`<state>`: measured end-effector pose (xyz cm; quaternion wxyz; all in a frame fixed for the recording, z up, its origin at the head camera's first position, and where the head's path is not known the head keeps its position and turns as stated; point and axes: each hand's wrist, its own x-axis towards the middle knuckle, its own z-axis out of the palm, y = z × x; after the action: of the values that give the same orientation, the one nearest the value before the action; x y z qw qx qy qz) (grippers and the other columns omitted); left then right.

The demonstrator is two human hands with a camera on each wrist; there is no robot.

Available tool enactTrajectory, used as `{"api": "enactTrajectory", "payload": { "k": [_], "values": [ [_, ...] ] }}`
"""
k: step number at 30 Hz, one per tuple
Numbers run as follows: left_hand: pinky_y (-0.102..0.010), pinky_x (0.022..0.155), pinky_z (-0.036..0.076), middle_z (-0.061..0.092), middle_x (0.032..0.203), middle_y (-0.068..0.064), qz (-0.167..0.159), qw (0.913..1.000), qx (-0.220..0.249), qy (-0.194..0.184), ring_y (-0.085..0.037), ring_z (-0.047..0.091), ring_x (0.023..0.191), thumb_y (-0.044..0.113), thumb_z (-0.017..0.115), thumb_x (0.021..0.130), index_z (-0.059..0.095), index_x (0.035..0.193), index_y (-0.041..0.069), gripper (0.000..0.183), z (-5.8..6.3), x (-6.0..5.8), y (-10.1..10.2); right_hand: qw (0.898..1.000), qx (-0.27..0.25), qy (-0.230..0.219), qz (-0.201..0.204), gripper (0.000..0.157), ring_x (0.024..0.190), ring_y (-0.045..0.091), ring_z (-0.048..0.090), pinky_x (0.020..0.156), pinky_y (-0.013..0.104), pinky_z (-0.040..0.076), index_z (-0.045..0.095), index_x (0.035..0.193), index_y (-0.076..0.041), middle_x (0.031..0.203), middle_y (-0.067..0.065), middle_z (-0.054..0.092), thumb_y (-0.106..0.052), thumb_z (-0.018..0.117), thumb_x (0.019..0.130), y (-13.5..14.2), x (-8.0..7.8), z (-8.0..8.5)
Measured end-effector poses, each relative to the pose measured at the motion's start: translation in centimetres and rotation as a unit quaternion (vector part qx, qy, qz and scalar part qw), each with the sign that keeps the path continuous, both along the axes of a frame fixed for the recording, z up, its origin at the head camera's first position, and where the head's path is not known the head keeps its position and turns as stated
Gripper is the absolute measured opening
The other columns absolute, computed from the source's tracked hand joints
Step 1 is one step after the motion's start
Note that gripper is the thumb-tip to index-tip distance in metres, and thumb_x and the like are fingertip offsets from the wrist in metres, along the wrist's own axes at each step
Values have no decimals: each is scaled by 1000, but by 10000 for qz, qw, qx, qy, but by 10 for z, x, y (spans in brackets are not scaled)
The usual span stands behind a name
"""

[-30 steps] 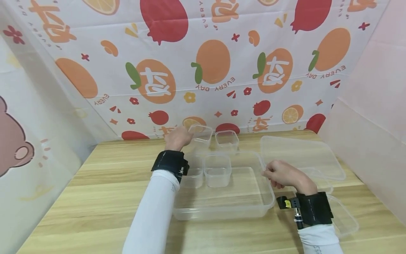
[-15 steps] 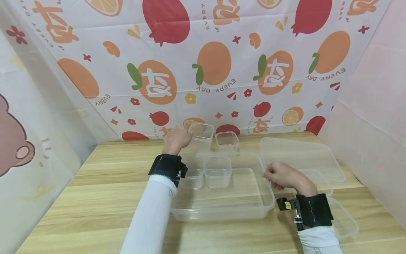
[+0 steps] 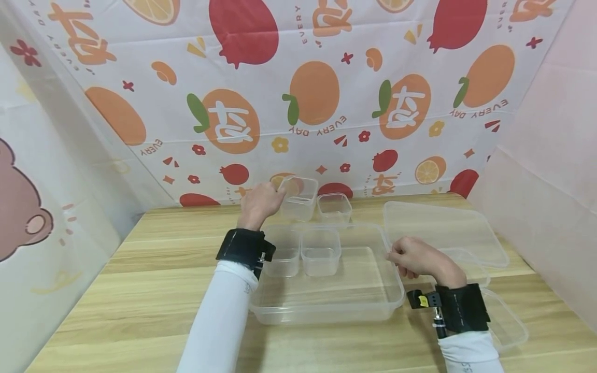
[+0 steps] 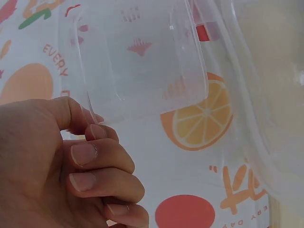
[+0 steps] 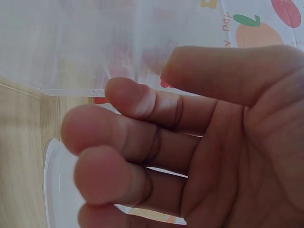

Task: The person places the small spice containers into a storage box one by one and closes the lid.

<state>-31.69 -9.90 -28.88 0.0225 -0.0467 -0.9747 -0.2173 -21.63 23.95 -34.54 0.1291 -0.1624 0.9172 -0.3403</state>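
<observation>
In the head view my left hand [image 3: 261, 204] pinches the near-left rim of a small clear plastic container [image 3: 299, 202] beyond the back edge of a large clear plastic box [image 3: 326, 313]. The left wrist view has this small container [image 4: 142, 57] held at its corner between thumb and index finger, the other fingers curled below. My right hand [image 3: 415, 256] grips the right rim of the large box with thumb and index finger; its other fingers are bent in the right wrist view. Two small clear containers [image 3: 320, 254] stand side by side in the large box's back left.
Another small container [image 3: 334, 207] stands behind the box, right of the held one. A large flat lid [image 3: 438, 228] lies at the table's back right. Smaller clear lids [image 3: 506, 321] lie near my right wrist. A fruit-print cloth [image 3: 312, 155] hangs behind the table.
The small container in my left hand has shifted slightly right and up, and its tilt has changed. My left forearm has edged left. The right hand and the large box have stayed nearly still.
</observation>
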Motion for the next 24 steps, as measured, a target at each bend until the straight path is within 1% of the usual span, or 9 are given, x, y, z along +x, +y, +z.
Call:
{"api": "enactTrajectory", "payload": {
  "k": [6,14,21,24],
  "values": [
    [-29,48,25,36,60,-2,-56,9998,75,147,-19,36,51,32,37,106,47,64,9,49,3,4,2,10000,-15,-9,4,28,50,14,49,49,29,43,58,73,-3,57,1,51,-8,57,101,0,0,-1],
    [-31,50,26,38,63,-4,-198,9995,156,164,-21,37,54,32,38,107,48,66,9,48,2,4,3,10000,-37,-44,31,29,50,14,48,49,29,43,58,72,-5,58,1,51,-8,57,101,0,-1,-1],
    [-31,51,27,42,65,-5,-390,9985,144,344,-21,39,56,32,37,107,51,69,9,47,5,9,8,10000,13,-72,10,29,50,13,48,49,29,43,58,72,-4,58,1,52,-9,56,102,1,-3,-1],
    [-31,52,27,42,65,-5,-423,9983,194,358,-22,40,56,32,38,107,51,70,8,46,7,11,11,10000,6,-87,17,30,50,13,48,49,29,42,58,72,-4,58,2,52,-9,56,102,0,-3,-1]
  ]
}}
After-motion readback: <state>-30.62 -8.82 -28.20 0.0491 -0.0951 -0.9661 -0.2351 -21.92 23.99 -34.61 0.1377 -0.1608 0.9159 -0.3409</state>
